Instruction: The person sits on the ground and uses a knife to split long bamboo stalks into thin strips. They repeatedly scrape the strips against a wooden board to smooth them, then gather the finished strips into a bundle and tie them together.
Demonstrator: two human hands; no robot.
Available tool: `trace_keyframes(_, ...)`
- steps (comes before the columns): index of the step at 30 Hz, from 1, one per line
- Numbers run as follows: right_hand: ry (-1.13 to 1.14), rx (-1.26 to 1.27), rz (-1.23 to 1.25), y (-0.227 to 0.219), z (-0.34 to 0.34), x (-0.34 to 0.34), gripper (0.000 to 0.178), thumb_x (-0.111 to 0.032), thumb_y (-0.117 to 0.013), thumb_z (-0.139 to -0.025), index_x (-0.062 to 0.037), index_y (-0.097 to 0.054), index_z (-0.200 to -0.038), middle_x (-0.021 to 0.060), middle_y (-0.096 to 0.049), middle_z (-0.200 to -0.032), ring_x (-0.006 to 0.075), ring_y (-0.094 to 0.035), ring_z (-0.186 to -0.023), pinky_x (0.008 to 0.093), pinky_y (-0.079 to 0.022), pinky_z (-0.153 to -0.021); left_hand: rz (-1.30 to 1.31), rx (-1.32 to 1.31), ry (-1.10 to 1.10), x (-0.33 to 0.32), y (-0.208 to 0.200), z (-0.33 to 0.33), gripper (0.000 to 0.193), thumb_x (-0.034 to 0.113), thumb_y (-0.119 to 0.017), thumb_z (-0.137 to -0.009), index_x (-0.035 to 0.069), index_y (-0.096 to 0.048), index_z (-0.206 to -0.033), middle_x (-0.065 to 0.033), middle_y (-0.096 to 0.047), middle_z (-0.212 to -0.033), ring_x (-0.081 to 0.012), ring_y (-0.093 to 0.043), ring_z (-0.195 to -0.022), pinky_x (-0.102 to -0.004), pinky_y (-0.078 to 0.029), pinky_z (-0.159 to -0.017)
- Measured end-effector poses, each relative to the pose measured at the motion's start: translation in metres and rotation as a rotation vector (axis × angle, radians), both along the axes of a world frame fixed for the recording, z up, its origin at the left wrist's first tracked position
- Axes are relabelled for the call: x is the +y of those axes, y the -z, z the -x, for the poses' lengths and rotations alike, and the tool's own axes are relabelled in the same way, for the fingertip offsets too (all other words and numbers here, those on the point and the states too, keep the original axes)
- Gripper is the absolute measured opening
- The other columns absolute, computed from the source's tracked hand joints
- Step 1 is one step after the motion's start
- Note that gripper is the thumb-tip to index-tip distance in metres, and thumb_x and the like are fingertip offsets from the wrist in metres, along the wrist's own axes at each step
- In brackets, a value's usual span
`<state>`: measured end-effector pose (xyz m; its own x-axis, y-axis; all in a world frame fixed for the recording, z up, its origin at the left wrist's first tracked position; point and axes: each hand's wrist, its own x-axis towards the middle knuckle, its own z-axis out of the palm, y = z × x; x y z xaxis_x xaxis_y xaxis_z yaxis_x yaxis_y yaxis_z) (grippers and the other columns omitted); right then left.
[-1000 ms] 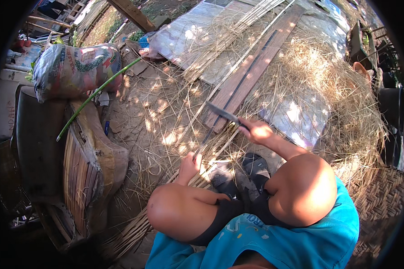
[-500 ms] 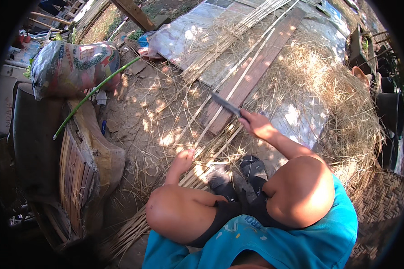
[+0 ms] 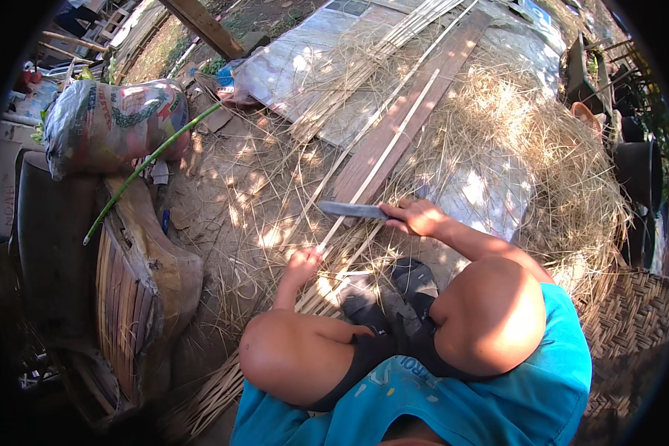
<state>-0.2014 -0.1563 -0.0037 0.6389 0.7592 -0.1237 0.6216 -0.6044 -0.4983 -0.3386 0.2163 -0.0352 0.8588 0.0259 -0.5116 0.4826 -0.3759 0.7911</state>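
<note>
My left hand (image 3: 303, 265) is closed around the near end of a long, pale bamboo strip (image 3: 395, 138). The strip runs away from me, slanting right over a brown wooden board (image 3: 432, 95). In my right hand (image 3: 418, 217) is the handle end of a knife, its grey blade (image 3: 351, 210) pointing left. That blade crosses the strip just short of the board's near end; whether it presses on the strip is hard to see. Under and beside my hands lie more split bamboo strips (image 3: 312, 297), reaching back past my left knee.
A heap of thin shavings (image 3: 565, 149) spreads on the right, near a woven mat (image 3: 635, 334). More strips (image 3: 379, 63) lie on a pale sheet (image 3: 293, 63). At left, a stuffed sack (image 3: 119, 123) and a green stalk (image 3: 152, 157) rest on a worn wooden seat (image 3: 175, 275).
My right hand has brought the knife down the strip toward me, and the blade now lies more level. The strip's far end sits nearer. My left hand has hardly moved.
</note>
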Motion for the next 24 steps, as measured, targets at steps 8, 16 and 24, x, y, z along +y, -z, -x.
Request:
trace_keyframes(8,0.15,0.096,-0.1,0.005,-0.009,-0.003,0.049,-0.047,-0.049,-0.104,-0.0159,-0.05,-0.142,0.0238,-0.07,-0.098,0.0432,-0.069,-0.09,0.0515,-0.056,-0.086,0.031,0.213,-0.041,-0.01,-0.007,-0.014,0.04,0.034,-0.052,-0.105,0.004,-0.067,-0.083,0.0001,-0.059,-0.068,-0.0092,-0.049,-0.058,-0.0294,-0.042,-0.057)
trace_keyframes(16,0.646,-0.186,-0.026,0.004,-0.096,-0.091,0.039,-0.042,-0.051,-0.103,-0.0202,-0.058,-0.135,0.0215,-0.071,-0.086,0.0425,-0.069,-0.081,0.0534,-0.054,-0.075,-0.25,0.002,0.173,0.054,-0.027,0.065,0.04,0.033,-0.055,-0.106,-0.001,-0.067,-0.089,0.0009,-0.059,-0.071,-0.0058,-0.049,-0.066,-0.0257,-0.041,-0.06)
trace_keyframes(24,1.002,-0.064,-0.023,-0.001,-0.108,-0.125,0.042,-0.042,-0.053,-0.102,-0.0136,-0.062,-0.131,0.0235,-0.072,-0.089,0.0453,-0.069,-0.084,0.0515,-0.054,-0.076,-0.249,0.288,0.008,0.072,-0.066,0.089,0.042,0.037,-0.056,-0.104,-0.002,-0.066,-0.09,-0.0036,-0.059,-0.068,-0.0086,-0.049,-0.064,-0.0319,-0.043,-0.059)
